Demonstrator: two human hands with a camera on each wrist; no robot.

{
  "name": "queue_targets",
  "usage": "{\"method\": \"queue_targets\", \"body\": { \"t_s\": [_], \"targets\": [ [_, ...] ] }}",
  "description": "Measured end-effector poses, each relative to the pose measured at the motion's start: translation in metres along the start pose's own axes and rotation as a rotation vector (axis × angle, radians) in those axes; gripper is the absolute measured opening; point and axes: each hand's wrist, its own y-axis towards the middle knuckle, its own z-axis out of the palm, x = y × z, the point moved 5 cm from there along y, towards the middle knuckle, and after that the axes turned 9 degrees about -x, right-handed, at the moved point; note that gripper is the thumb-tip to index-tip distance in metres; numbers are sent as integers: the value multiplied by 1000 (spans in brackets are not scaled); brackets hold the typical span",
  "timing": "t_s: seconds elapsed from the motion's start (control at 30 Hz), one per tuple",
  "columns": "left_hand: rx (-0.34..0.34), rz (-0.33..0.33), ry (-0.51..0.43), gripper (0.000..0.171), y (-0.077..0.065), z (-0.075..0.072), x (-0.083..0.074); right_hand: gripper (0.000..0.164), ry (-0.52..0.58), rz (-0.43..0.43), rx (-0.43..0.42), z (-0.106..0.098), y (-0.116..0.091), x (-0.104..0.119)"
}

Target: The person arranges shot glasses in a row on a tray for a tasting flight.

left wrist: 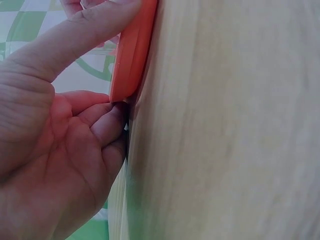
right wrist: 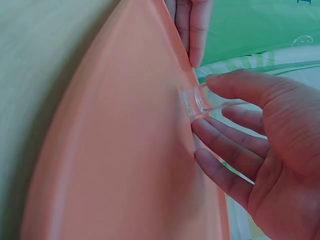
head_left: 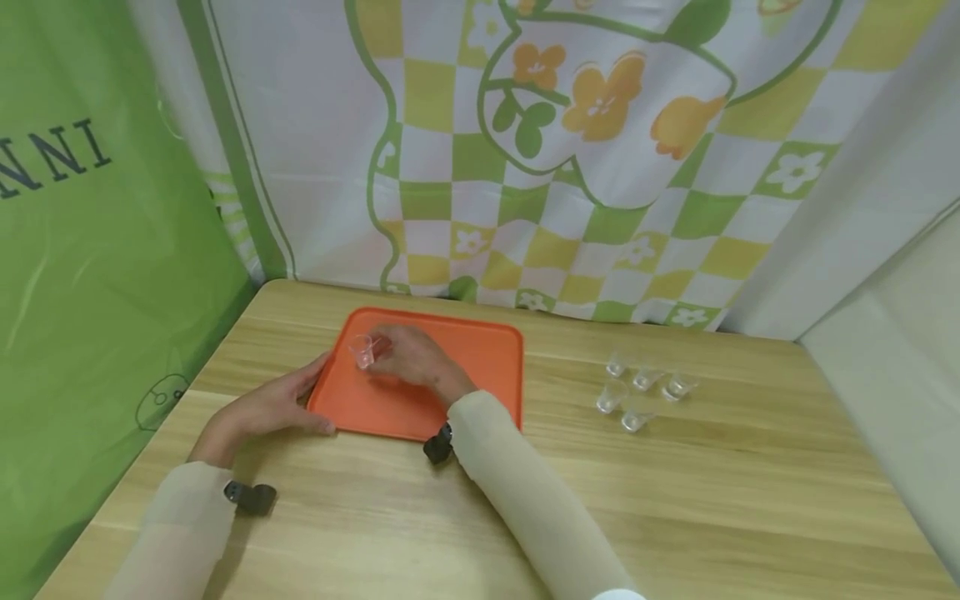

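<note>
Green cloth hangs beyond the left edge of the wood-grained surface. Inside that edge, the left hand straddles the near-left corner of an orange tray, its fingers along the tray's left side and its thumb at the near edge. Thumb and fingers stand well apart, touching the rim rather than closed round it. A strip of wood separates the tray's far edge from the flower-and-check cloth behind.

Over the tray's left part, just inside the raised rim, is a small transparent cup, base toward the tray; whether the base touches down, I cannot tell. The right hand comes in from the right, thumb and fingers clamped on the cup's sides, with the left fingers near it across the rim. The right sleeve crosses above the tray's near-right corner.

Right of the tray, beyond a stretch of plain wood, five more transparent cups stand in a loose cluster with narrow gaps between them. Wood runs on from the cluster to the surface's right edge, beside a pale panel.
</note>
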Motion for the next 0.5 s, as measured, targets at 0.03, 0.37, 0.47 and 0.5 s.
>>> {"method": "queue_targets", "body": {
  "t_s": [0.03, 0.37, 0.47, 0.5],
  "targets": [
    [0, -1, 4, 123, 0, 0, 0, 45, 11, 0, 5, -1, -1, 0],
    [-8, -9, 25, 124, 1, 0, -1, 52, 20, -1, 39, -9, -14, -4],
    [-8, -10, 30, 124, 0, 0, -1, 56, -21, -8, 42, -10, -19, -7],
    [-9, -10, 32, 124, 0, 0, -1, 57, -35, -13, 42, -11, -20, -8]
  ]
}}
